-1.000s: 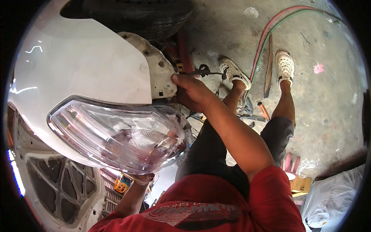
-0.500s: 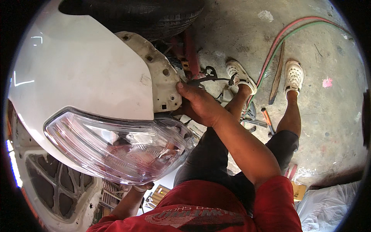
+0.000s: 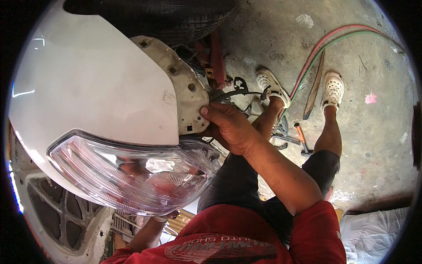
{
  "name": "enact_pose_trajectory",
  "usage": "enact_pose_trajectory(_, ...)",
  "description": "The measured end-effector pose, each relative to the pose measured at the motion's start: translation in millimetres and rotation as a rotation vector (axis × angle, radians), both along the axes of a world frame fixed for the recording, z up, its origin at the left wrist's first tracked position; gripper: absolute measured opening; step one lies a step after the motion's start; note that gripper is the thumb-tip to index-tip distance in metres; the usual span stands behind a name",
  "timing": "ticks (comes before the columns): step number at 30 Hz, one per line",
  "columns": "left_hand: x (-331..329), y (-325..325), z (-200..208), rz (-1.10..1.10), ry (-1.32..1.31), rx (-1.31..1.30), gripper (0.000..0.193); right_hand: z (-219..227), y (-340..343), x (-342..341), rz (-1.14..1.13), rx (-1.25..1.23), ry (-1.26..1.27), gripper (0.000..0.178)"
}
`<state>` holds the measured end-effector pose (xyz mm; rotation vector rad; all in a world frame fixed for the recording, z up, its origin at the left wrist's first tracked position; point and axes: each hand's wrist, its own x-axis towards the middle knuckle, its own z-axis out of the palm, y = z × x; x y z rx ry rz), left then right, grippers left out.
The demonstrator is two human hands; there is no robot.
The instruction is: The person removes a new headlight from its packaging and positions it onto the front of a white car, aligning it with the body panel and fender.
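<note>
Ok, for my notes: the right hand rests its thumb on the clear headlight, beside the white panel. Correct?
Not the headlight: the head view shows the right hand resting its thumb on the beige metal flange, beside the white panel.

To the left of the right hand [image 3: 231, 130], fender panel [image 3: 105, 79]: smooth, glossy white paint. In its grasp, bracket [image 3: 191, 105]: matt beige metal, scuffed. Below left of it, headlamp [image 3: 132, 174]: clear, glossy plastic. Beyond it, tyre [image 3: 180, 22]: matt black rubber, apparently rough, though shadowed. To its right, floor [image 3: 373, 145]: stained, matt concrete.
</note>
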<state>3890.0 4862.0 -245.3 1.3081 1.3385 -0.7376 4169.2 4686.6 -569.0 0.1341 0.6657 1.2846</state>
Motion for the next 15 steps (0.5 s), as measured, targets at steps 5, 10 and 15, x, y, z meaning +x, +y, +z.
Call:
enact_pose_trajectory(5,-2.1,1.2,-2.6,0.015,-0.003,-0.025,0.101,1.5,-2.7,1.4,0.020,0.008,-0.036,0.042)
enact_pose_trajectory(10,-6.1,-3.4,-12.4,-0.006,-0.048,-0.022,0.102,10.8,7.4,18.2,0.047,-0.009,0.103,0.068)
enact_pose_trajectory(15,18.7,-16.2,-36.4,-0.298,-0.253,0.186,0.113,21.3,18.0,48.2,0.164,-0.136,0.136,0.086)
